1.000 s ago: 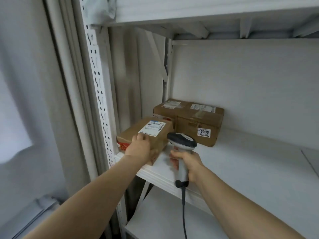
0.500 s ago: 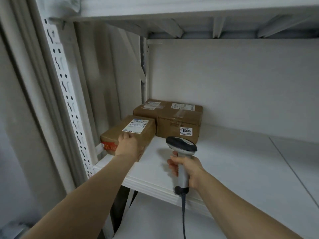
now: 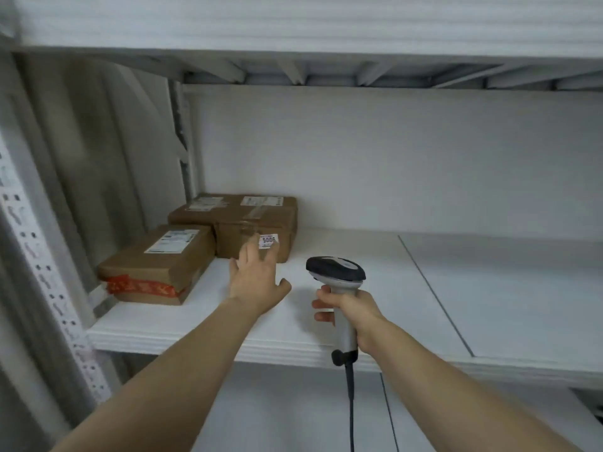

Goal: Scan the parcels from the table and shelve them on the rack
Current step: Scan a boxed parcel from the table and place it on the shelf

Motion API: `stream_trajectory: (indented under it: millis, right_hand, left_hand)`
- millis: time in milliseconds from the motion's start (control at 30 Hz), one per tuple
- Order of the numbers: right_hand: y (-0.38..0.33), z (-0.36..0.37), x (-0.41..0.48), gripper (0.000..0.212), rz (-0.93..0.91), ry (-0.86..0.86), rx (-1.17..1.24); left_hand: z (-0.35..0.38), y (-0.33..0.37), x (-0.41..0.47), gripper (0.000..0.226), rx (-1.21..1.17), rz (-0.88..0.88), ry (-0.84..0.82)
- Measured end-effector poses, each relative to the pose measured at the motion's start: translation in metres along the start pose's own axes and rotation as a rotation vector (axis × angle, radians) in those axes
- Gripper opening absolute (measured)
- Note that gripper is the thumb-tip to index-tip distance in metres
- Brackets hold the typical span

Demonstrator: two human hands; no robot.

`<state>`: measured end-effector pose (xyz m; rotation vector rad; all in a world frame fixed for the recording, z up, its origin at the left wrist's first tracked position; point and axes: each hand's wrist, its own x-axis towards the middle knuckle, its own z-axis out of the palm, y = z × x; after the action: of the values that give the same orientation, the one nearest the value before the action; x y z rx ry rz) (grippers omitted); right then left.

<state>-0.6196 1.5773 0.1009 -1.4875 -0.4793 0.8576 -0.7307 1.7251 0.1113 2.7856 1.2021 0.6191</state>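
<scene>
A head-worn camera looks down along two bare forearms reaching into a white metal storage rack (image 3: 49,288) with a perforated upright post at the left.

Two parcels sit at the far left of the white shelf board (image 3: 195,331). The nearer one is a small brown cardboard parcel (image 3: 156,265) with a white shipping label on top and a band of red printed tape across its front, lying close to the shelf's front edge. Directly behind it, touching or almost touching, is a larger brown cardboard parcel (image 3: 241,220) against the back wall, with two white labels on top and clear tape down the middle. A small white numbered sticker (image 3: 268,242) is on its front face.

The left hand (image 3: 256,282) is over the shelf, just right of the small parcel, with fingers spread and straight, holding nothing. Its blurred fingertips overlap the front of the larger parcel near the sticker; whether they touch it cannot be told.

The right hand (image 3: 350,313) has its fingers wrapped firmly around the pale grey handle of a handheld barcode scanner (image 3: 336,275), which has a black head. The scanner is upright above the shelf's front edge, right of the left hand. Its dark cable (image 3: 351,406) hangs straight down in front of a lower white shelf (image 3: 293,415).
</scene>
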Motion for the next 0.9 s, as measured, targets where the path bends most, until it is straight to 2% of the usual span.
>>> stream_trajectory:
  millis: [200, 333, 567, 633, 767, 900]
  right_hand:
    - [0.015, -0.133, -0.078, 0.015, 0.019, 0.249, 0.074]
    - [0.028, -0.237, -0.157, 0.011, 0.015, 0.490, 0.066]
    - [0.064, -0.389, -0.308, 0.017, 0.041, 0.864, 0.000]
    - [0.076, -0.427, -0.348, 0.012, 0.055, 0.976, -0.006]
    - [0.098, -0.498, -0.423, 0.015, 0.126, 1.184, -0.037]
    - [0.119, -0.565, -0.493, 0.016, 0.259, 1.341, -0.174]
  left_hand:
    - [0.021, 0.153, -0.032, 0.085, -0.133, 0.254, -0.148]
    - [0.031, 0.274, -0.085, 0.095, -0.242, 0.469, -0.241]
    - [0.040, 0.465, -0.191, 0.096, -0.349, 0.794, -0.365]
    - [0.043, 0.515, -0.223, 0.097, -0.365, 0.894, -0.395]
    - [0.049, 0.612, -0.280, 0.096, -0.382, 1.089, -0.448]
    - [0.059, 0.701, -0.328, 0.099, -0.411, 1.220, -0.525]
